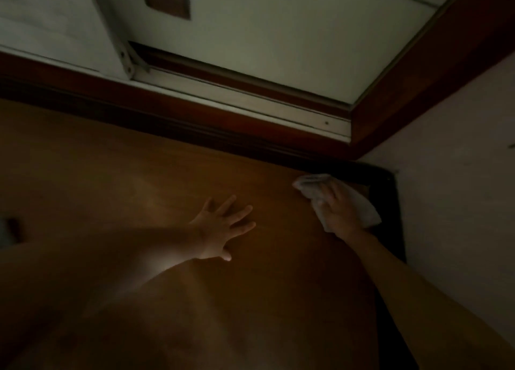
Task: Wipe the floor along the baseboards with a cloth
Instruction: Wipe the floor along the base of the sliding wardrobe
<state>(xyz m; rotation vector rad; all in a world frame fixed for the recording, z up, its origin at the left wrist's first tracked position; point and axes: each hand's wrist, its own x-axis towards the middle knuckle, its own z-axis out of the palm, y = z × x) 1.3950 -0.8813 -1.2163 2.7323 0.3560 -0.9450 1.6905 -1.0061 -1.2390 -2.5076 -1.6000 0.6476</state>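
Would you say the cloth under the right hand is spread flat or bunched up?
Bunched. The cloth lies crumpled in folds beneath the right hand, pressed on the floor in the corner.

The floor (139,160) is plain orange-brown; against it, the cloth (362,211) is white, the baseboard (387,202) near-black, the door frame (195,102) reddish-brown.

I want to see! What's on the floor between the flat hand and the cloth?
Nothing: in the head view, only bare wooden floor lies between the left hand and the cloth.
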